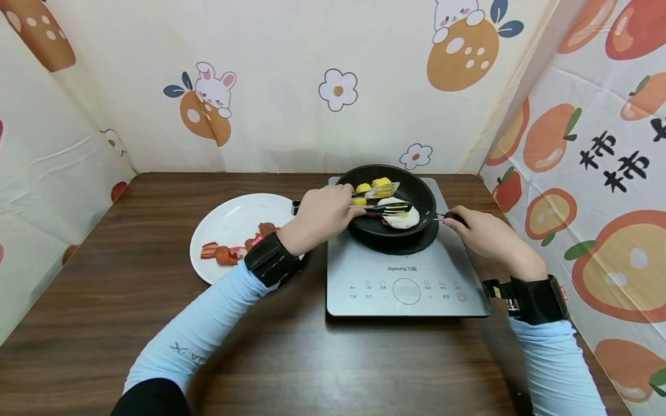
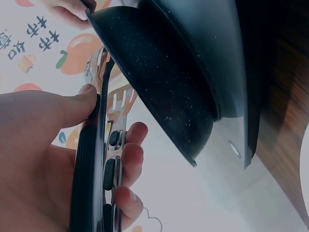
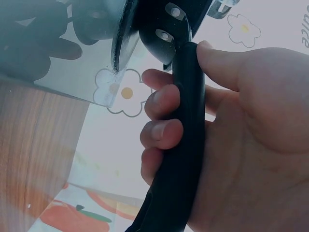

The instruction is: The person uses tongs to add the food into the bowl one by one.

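The left hand (image 1: 324, 214) grips a pair of tongs (image 1: 382, 199), thumb pressed along the upper arm and fingers curled under the lower one, as the left wrist view shows. The tong tips reach over the black frying pan (image 1: 424, 199): the upper blade lies by the yellow food pieces (image 1: 373, 185) at the far side of the pan, and the slotted lower blade sits on the fried egg (image 1: 403, 215) in the near part of the pan. Whether the tips actually pinch anything cannot be told.

The right hand (image 1: 481, 231) is wrapped around the pan handle (image 3: 181, 159), just right of the pan, with fingers curled round it and the thumb laid along the top.

The pan stands on a grey induction cooker (image 1: 406, 289), whose control panel lies on the near side of the pan. Left of the pan, a white plate (image 1: 234, 219) rests on the dark wooden counter (image 1: 130, 323), carrying reddish sausage pieces (image 1: 229, 251) on its near edge, partly hidden by the left wrist. A cartoon-printed cloth backdrop (image 1: 291, 81) rises behind the pan and to both sides.
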`<control>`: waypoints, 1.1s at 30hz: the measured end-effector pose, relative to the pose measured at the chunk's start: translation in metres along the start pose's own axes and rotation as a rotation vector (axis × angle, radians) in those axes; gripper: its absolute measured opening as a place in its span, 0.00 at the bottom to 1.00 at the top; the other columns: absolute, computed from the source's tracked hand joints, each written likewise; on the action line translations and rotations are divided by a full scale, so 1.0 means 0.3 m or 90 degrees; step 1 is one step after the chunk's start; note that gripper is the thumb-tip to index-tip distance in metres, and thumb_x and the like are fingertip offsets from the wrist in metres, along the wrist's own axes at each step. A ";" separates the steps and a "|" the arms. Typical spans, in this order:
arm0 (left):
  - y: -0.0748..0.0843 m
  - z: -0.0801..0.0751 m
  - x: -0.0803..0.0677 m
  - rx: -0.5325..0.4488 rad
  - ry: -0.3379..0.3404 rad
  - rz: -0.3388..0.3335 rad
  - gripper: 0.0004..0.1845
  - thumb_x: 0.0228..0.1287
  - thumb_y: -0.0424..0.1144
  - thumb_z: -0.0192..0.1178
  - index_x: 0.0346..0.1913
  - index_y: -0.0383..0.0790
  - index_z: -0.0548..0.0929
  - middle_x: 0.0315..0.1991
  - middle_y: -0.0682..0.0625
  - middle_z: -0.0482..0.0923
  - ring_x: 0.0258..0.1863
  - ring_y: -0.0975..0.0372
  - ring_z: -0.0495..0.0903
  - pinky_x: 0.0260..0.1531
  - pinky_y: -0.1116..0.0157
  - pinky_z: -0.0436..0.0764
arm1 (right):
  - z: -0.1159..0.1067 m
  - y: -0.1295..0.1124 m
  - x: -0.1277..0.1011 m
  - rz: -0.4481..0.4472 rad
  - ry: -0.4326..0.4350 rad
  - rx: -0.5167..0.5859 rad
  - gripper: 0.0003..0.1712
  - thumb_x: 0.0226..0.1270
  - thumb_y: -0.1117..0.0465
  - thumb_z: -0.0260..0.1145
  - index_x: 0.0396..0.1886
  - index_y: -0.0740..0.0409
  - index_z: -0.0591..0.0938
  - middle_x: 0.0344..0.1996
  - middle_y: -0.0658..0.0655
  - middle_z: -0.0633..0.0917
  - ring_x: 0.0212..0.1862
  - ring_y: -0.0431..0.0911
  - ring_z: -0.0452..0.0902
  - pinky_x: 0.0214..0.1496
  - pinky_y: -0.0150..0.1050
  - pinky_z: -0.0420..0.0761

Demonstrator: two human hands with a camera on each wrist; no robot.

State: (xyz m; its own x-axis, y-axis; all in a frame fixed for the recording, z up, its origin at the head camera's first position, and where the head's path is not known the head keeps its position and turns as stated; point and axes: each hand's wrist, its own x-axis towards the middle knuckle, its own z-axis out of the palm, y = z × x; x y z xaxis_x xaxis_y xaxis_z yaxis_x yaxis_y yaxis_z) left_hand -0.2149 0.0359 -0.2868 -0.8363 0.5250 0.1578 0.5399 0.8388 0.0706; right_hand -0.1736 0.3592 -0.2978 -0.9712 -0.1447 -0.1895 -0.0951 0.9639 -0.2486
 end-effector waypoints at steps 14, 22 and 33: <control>-0.113 -0.023 -0.076 -0.030 -0.021 -0.061 0.28 0.75 0.62 0.52 0.51 0.38 0.79 0.30 0.49 0.78 0.29 0.57 0.80 0.22 0.62 0.72 | 0.015 0.003 0.015 -0.012 0.001 -0.012 0.27 0.82 0.46 0.52 0.62 0.66 0.73 0.47 0.67 0.83 0.44 0.57 0.77 0.49 0.59 0.79; -0.196 -0.052 -0.157 -0.081 -0.033 -0.123 0.26 0.74 0.61 0.55 0.52 0.39 0.79 0.29 0.50 0.78 0.25 0.59 0.77 0.19 0.64 0.68 | 0.016 0.015 0.015 -0.012 0.002 -0.014 0.30 0.82 0.45 0.51 0.65 0.67 0.72 0.50 0.70 0.83 0.46 0.59 0.79 0.52 0.63 0.79; -0.345 -0.082 -0.360 -0.112 -0.031 -0.201 0.24 0.72 0.58 0.60 0.53 0.40 0.81 0.32 0.47 0.83 0.30 0.56 0.78 0.20 0.63 0.68 | 0.019 0.022 0.011 -0.021 0.002 0.000 0.32 0.82 0.43 0.50 0.68 0.65 0.71 0.55 0.73 0.82 0.53 0.65 0.80 0.57 0.67 0.76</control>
State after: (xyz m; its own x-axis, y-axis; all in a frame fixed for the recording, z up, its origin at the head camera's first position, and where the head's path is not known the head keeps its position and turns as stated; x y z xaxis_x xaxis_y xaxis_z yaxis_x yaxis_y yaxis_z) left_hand -0.1781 -0.1113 -0.2869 -0.9656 0.2542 0.0544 0.2591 0.9253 0.2768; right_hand -0.1761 0.3638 -0.3055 -0.9680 -0.1759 -0.1788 -0.1271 0.9586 -0.2548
